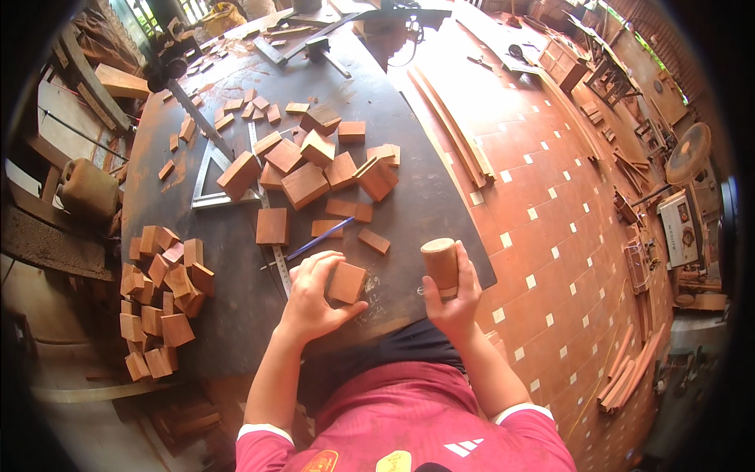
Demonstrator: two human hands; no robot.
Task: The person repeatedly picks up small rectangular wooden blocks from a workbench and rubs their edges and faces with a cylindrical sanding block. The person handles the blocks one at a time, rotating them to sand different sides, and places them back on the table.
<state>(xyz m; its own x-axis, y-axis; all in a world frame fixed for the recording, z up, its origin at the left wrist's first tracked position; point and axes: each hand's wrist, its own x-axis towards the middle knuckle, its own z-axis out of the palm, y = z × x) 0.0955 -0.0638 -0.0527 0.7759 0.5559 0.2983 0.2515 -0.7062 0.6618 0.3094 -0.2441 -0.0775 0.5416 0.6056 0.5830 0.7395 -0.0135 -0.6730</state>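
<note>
My left hand (311, 297) curls around a small squarish wooden block (347, 282) at the near edge of the dark table, thumb on its near side and fingers along its left. My right hand (458, 297) grips an upright rounded piece of wood (440, 264), like a short cylinder with a pale top, over the table's right corner. A blue pen (318, 239) lies just beyond my left hand, beside a metal ruler (280, 271). Farther off is a heap of reddish wooden blocks (305, 187), with a single block (272, 226) at its near side.
A second pile of wooden blocks (161, 303) sits at the table's left edge. A metal set square (206, 177) lies left of the heap, with small offcuts (250, 106) beyond. Long boards (452, 126) rest along the right, over a tiled floor (543, 259). A fan (689, 154) stands far right.
</note>
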